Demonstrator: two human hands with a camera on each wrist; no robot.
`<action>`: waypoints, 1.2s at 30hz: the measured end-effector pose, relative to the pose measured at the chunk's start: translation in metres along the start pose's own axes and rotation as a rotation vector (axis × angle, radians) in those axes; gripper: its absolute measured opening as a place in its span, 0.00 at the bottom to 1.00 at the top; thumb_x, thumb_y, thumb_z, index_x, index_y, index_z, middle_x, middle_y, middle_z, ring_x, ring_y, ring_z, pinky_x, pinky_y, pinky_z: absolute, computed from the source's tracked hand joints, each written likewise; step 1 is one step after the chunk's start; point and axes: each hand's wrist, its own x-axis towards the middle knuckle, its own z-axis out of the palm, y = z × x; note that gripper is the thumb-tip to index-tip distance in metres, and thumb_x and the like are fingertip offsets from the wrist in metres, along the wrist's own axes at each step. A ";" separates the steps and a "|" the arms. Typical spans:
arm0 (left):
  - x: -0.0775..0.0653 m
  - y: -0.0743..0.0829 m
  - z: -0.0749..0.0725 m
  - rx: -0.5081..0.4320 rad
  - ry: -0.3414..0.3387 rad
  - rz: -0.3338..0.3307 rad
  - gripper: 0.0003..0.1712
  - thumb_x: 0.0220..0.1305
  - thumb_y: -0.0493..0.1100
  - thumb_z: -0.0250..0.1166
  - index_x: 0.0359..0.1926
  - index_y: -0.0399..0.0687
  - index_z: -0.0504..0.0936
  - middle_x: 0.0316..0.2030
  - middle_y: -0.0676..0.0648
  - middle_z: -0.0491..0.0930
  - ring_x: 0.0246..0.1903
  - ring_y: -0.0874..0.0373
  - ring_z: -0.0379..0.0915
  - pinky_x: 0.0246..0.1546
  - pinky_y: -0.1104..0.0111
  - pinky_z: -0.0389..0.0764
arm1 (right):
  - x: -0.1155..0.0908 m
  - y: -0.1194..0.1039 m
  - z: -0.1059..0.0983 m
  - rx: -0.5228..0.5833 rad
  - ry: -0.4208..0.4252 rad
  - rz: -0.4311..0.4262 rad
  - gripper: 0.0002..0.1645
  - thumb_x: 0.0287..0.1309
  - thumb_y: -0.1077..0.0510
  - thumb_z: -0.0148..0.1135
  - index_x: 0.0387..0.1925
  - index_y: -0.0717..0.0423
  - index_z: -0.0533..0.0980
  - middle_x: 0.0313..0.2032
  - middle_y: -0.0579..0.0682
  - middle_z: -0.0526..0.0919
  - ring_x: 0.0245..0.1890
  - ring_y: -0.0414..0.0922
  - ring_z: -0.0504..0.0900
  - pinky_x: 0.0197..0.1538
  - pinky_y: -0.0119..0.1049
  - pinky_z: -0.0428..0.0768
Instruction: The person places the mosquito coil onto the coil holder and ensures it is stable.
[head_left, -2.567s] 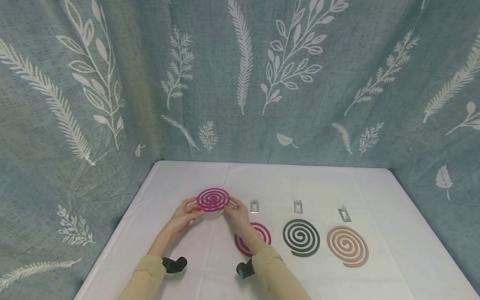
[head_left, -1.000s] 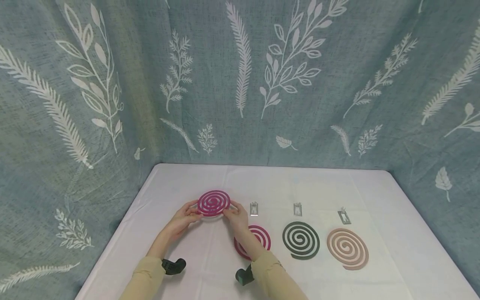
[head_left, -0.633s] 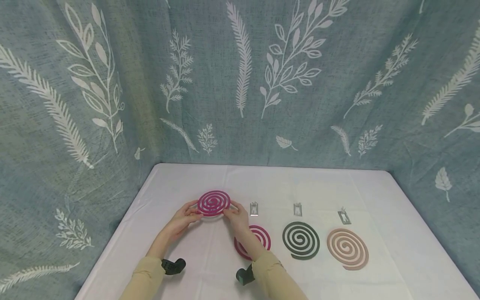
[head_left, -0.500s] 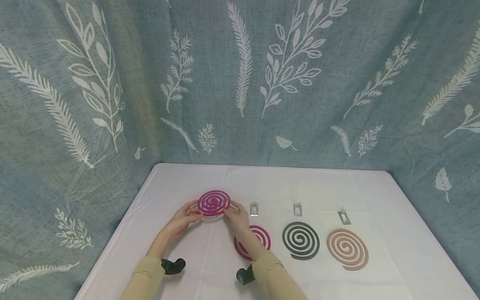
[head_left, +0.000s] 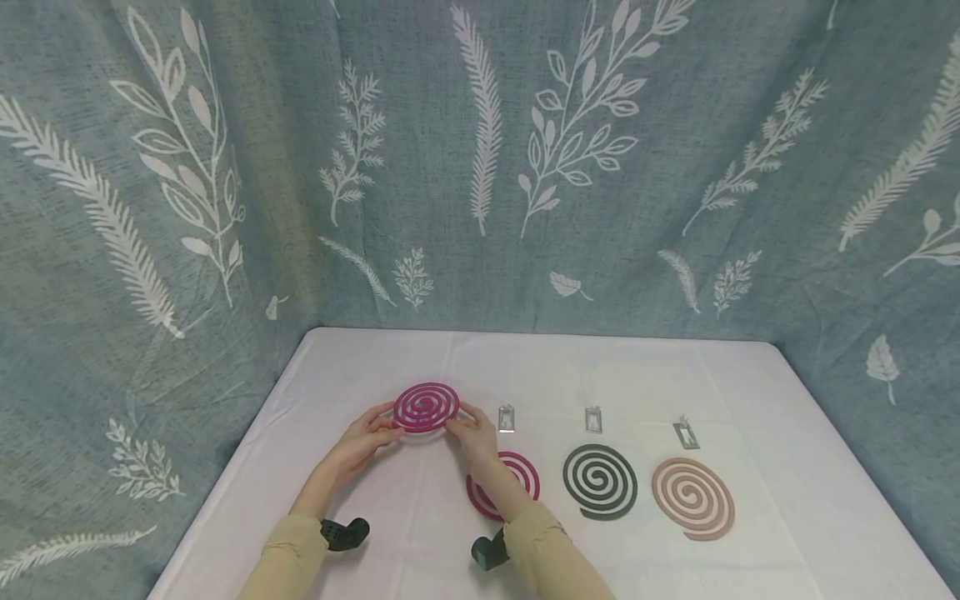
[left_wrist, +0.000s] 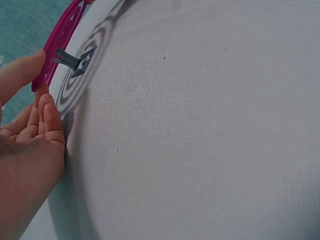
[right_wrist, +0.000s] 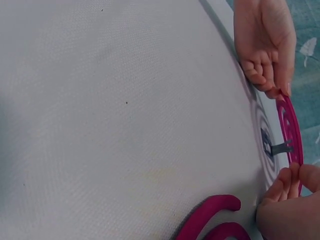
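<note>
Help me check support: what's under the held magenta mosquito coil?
Beneath the magenta mosquito coil, wrist views show a metal stand on the tablecloth; from above the coil covers most of it; contact is unclear.

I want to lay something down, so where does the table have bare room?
Bare cloth shows right of the tan coil, behind the row of three metal stands toward the curtain, and left of the left hand. Crowded: where it and the right hand grip a magenta coil close to a fourth stand, and where the right forearm crosses another magenta coil.
</note>
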 end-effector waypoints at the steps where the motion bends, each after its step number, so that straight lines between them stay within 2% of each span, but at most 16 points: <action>1: 0.000 0.000 0.000 0.001 0.000 0.001 0.40 0.64 0.34 0.58 0.70 0.30 0.47 0.34 0.59 0.72 0.35 0.72 0.70 0.41 0.79 0.71 | 0.000 0.000 0.000 -0.001 0.001 0.000 0.30 0.56 0.63 0.61 0.61 0.62 0.68 0.32 0.49 0.84 0.37 0.41 0.83 0.55 0.41 0.78; 11: 0.000 0.000 -0.001 0.006 0.010 0.005 0.40 0.64 0.35 0.59 0.70 0.31 0.48 0.34 0.58 0.73 0.35 0.71 0.70 0.42 0.78 0.71 | -0.004 -0.005 0.002 -0.003 0.004 -0.007 0.31 0.57 0.64 0.60 0.62 0.64 0.66 0.34 0.53 0.84 0.40 0.49 0.83 0.53 0.40 0.78; 18: 0.000 -0.001 -0.003 0.010 0.011 0.002 0.40 0.63 0.35 0.59 0.70 0.33 0.48 0.34 0.59 0.73 0.36 0.70 0.68 0.43 0.79 0.71 | -0.018 -0.022 0.001 0.000 -0.015 -0.004 0.30 0.57 0.67 0.58 0.62 0.67 0.65 0.38 0.64 0.83 0.47 0.59 0.80 0.55 0.44 0.77; 26: -0.001 0.000 -0.001 0.013 0.020 -0.001 0.41 0.62 0.35 0.60 0.70 0.33 0.48 0.35 0.58 0.72 0.36 0.70 0.67 0.42 0.79 0.71 | -0.001 -0.002 0.002 -0.026 0.008 0.011 0.31 0.57 0.63 0.61 0.63 0.61 0.67 0.33 0.52 0.84 0.40 0.48 0.82 0.53 0.40 0.77; 36: -0.001 -0.001 0.001 0.012 0.025 0.013 0.41 0.62 0.33 0.60 0.70 0.31 0.49 0.34 0.57 0.72 0.35 0.70 0.67 0.41 0.79 0.71 | 0.000 0.001 0.001 -0.038 0.012 0.015 0.31 0.56 0.64 0.61 0.62 0.60 0.67 0.30 0.47 0.83 0.37 0.42 0.81 0.53 0.40 0.78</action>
